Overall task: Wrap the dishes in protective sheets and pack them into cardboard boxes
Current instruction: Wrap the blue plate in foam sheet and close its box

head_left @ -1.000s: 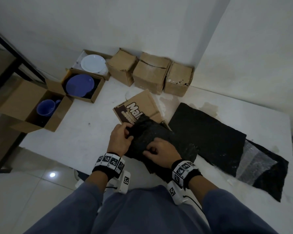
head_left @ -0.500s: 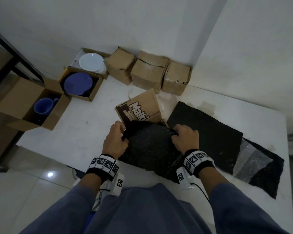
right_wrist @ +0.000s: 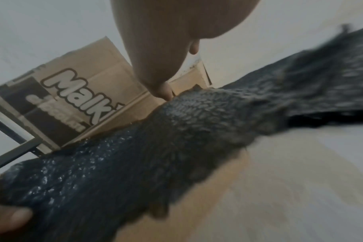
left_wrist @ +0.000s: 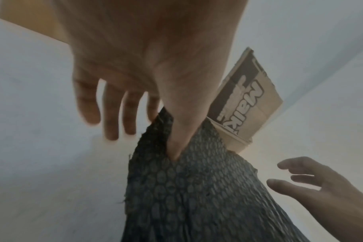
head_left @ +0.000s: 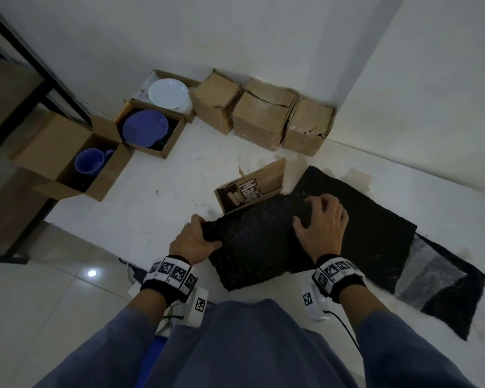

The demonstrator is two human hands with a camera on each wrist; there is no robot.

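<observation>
Head view shows the white table [head_left: 140,208] with a wide black sheet [head_left: 370,219] spread flat at the right and, over its near-left part, the black bubble-wrap bundle [head_left: 252,242] that the person works on. 1 second ago this bundle was a crumpled lump pinched under both hands; now it lies broad and flattened, and the right hand [head_left: 321,231] has shifted from its middle to its far right corner, which suggests a fold has just been laid over and the wrap is nearly closed; whether a dish sits inside cannot be seen. The left hand [head_left: 192,243] grasps the bundle's left edge, thumb pressed into the film. The right hand rests spread on the wrap, fingers only loosely bent, gripping nothing. The film is dimpled with small round cells and faintly glossy. Behind it stands a printed cardboard box [head_left: 249,189], likely its destination. 3 closed plain cartons [head_left: 263,116] line the wall; open boxes at the left hold a white plate [head_left: 167,93], a blue plate [head_left: 144,127] and a blue mug [head_left: 91,161], all unwrapped.
</observation>
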